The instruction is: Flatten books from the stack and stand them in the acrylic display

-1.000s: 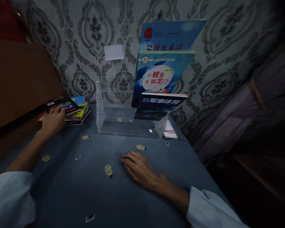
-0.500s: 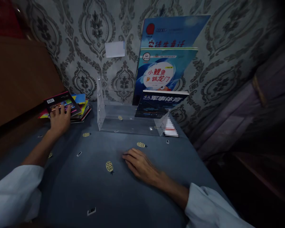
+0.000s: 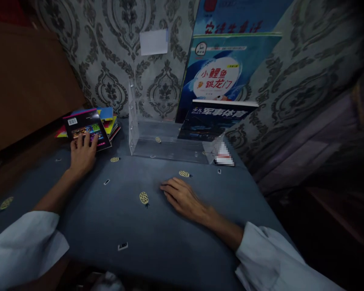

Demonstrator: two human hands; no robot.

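Note:
My left hand (image 3: 83, 153) rests with spread fingers on the lower cover of a black book (image 3: 89, 121). This book lies on top of a pile of colourful books (image 3: 113, 125), partly jutting over its near side. On the tablecloth, my right hand (image 3: 182, 198) lies palm down with loosely extended fingers and nothing visible in it. Beyond it stands a clear acrylic stepped rack (image 3: 166, 151). At the rack's right side a dark blue book (image 3: 215, 121), a teal book (image 3: 239, 54) and a larger blue book (image 3: 245, 14) lean back in tiers.
Patterned wallpaper (image 3: 109, 87) rises behind the rack, with a white card (image 3: 154, 42) in front of it. A brown box-like piece (image 3: 30, 85) borders the left. A small white object (image 3: 223, 155) sits by the rack's right end. The blue-grey tablecloth (image 3: 200, 250) has pineapple prints.
The camera view has tilted down and shifted, so the scene appears higher. Under my left hand the black book has slid slightly toward me on the pile. My right hand stays on the table.

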